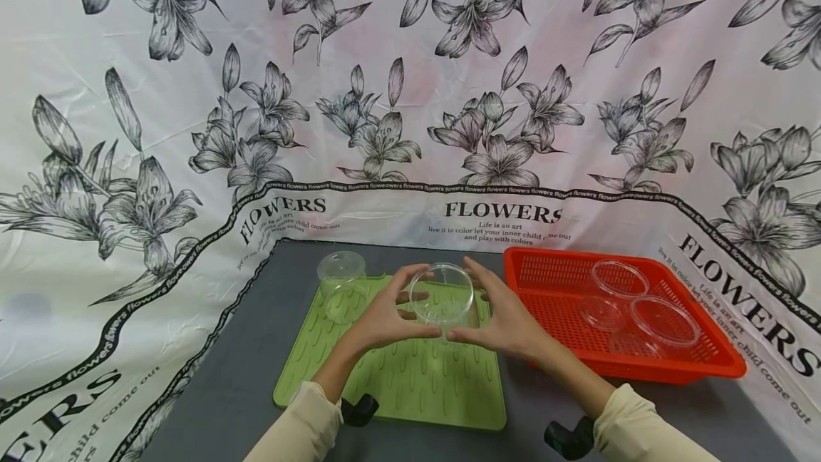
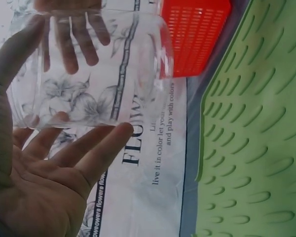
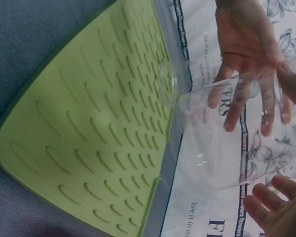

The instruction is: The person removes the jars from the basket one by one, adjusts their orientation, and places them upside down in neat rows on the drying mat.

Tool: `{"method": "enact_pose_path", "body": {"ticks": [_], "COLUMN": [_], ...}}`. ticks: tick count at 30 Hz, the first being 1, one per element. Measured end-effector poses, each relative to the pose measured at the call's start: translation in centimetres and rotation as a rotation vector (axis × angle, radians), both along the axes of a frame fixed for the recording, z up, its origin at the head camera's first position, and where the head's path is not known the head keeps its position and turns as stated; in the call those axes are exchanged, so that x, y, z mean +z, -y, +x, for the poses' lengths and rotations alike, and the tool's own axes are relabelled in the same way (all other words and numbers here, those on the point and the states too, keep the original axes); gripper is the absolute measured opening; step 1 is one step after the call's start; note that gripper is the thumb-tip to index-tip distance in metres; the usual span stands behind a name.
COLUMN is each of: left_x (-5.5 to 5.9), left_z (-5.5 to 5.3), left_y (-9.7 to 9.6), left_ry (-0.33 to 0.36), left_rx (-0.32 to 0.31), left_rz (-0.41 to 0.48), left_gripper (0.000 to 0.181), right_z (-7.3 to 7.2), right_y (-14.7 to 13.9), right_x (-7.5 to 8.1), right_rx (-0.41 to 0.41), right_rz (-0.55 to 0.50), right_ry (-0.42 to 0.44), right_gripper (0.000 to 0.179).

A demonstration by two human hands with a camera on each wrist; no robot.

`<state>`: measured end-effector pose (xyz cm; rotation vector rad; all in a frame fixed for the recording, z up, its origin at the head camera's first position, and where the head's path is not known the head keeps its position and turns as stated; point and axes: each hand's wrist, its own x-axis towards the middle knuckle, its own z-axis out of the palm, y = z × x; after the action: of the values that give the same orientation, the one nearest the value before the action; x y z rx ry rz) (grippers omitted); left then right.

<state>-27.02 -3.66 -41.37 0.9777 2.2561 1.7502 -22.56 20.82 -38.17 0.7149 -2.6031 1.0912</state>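
Observation:
A clear plastic jar, its round rim tilted toward me, is held up above the green mat. On its left side my left hand grips it, thumb near and fingers behind. My right hand grips it from the right, the two thumbs almost meeting at the near side. Through the clear wall of the jar, the left wrist view shows the other hand's spread fingers. In the right wrist view, fingers of the right hand lie along the jar.
Another clear jar stands at the mat's back left corner. To the right, a red plastic basket holds two more clear jars. The grey table lies under everything, with a flower-printed cloth hanging behind and at the sides.

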Motion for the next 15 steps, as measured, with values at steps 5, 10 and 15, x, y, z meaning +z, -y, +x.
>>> {"method": "enact_pose_path", "body": {"ticks": [5, 10, 15], "left_x": [-0.2, -0.2, -0.3], "left_z": [0.3, 0.5, 0.5], "left_y": [0.4, 0.4, 0.4], "left_ry": [0.028, 0.058, 0.077], "left_rx": [-0.023, -0.088, -0.134], "left_rz": [0.098, 0.21, 0.272], "left_gripper": [0.096, 0.094, 0.093], "right_z": [0.1, 0.0, 0.0], "right_y": [0.0, 0.1, 0.3], "right_x": [-0.8, -1.4, -1.6], "right_rx": [0.014, 0.019, 0.026], "right_rz": [-0.042, -0.072, -0.088], "right_ry": [-0.018, -0.019, -0.014], "right_gripper": [0.113, 0.112, 0.112]}}
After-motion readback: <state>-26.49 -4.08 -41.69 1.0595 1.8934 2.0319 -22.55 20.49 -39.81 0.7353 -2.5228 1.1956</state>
